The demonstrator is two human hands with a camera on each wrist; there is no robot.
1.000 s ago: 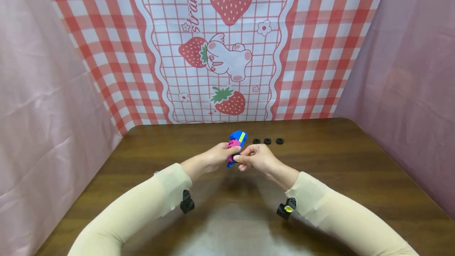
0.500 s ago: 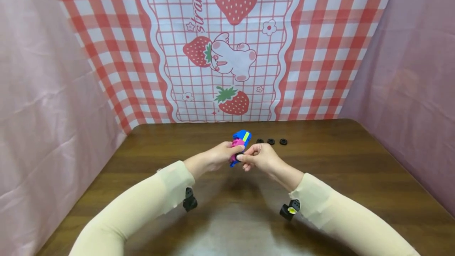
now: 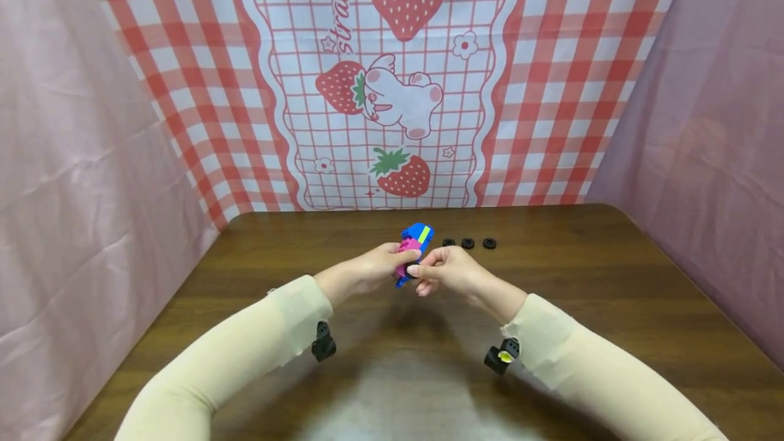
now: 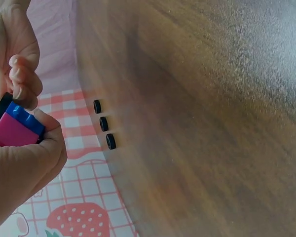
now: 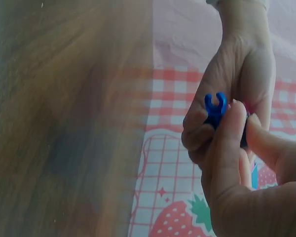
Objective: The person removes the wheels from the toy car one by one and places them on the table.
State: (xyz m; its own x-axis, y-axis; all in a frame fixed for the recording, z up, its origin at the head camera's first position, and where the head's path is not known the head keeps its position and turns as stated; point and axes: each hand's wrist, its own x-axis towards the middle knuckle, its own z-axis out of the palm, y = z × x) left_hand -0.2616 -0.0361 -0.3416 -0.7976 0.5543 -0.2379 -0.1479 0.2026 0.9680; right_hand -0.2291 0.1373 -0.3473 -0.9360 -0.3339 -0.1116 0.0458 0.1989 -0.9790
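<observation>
My left hand [image 3: 371, 269] grips a blue and pink toy-brick vehicle [image 3: 418, 232] with a lime stripe, raised over the table. Pinched between the right hand's thumb and fingers [image 3: 456, 272] is a black wheel [image 4: 3, 106], pressed against the vehicle's side. Whether the wheel is seated there I cannot tell. A blue clip-shaped part [image 5: 215, 104] sticks out at the vehicle's end in the right wrist view. Most of the body is hidden by the fingers.
Three more black wheels [image 3: 468, 243] lie in a row on the brown wooden table [image 3: 551, 257], beyond the right hand. A red-checked strawberry cloth [image 3: 404, 87] hangs behind the table, with pink curtains [image 3: 79, 189] at both sides.
The head view has shifted slightly, so everything appears a little further right. Both hands keep nearly the same hold, with the wheel still against the vehicle.
</observation>
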